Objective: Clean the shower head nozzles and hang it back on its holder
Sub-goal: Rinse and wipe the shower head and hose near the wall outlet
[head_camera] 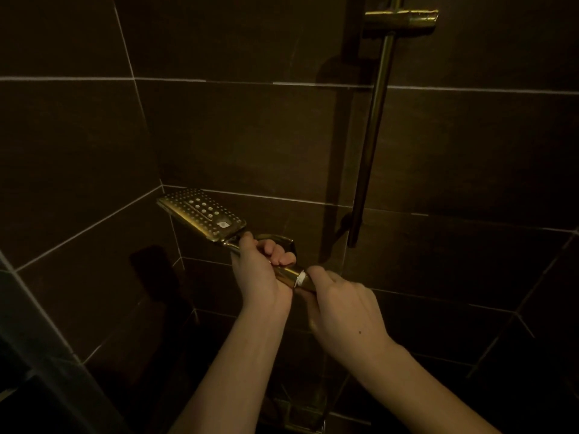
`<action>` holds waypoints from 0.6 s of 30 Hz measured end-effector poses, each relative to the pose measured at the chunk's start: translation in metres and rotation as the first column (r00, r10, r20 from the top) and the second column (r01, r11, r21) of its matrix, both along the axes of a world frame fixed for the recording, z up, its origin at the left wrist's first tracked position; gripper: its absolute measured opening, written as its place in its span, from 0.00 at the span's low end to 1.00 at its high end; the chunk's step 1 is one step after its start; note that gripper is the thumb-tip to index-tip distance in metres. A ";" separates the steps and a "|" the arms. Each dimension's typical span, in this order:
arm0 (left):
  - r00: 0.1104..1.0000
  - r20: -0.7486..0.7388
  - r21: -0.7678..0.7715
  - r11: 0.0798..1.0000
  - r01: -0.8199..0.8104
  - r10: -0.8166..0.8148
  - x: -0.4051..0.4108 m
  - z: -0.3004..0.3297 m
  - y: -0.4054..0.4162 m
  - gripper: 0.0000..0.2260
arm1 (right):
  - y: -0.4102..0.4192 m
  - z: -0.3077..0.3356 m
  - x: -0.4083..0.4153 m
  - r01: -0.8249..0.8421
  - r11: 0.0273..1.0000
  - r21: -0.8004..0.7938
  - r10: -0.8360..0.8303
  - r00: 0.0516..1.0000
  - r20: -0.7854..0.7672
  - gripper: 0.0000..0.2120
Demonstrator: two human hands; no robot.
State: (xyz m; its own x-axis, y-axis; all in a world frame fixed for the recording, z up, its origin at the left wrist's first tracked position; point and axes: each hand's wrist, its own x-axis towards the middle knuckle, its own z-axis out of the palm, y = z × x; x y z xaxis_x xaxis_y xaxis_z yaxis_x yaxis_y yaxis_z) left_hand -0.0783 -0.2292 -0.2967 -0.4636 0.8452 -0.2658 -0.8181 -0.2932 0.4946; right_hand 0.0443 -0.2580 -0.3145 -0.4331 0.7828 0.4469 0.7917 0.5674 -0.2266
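Observation:
A gold rectangular shower head point(202, 211) points up and to the left, its nozzle face turned toward me. My left hand point(261, 270) grips its handle just below the head. My right hand point(341, 303) holds the lower end of the handle, fingers curled round the hose connector where a white threaded ring point(301, 279) shows. The gold holder point(401, 21) sits high on the vertical slide rail point(371, 139), up and to the right of both hands, with nothing in it.
Dark tiled walls meet in a corner on the left behind the shower head. Below my arms, a gold fitting point(300, 415) is dimly visible near the bottom. The light is low and the lower area is hard to make out.

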 end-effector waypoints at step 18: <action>0.963 -0.155 0.226 0.940 0.254 -0.223 -0.005 0.013 -0.004 0.22 | 0.009 0.012 0.011 -0.770 0.177 -0.613 -0.273 0.560 -0.782 0.12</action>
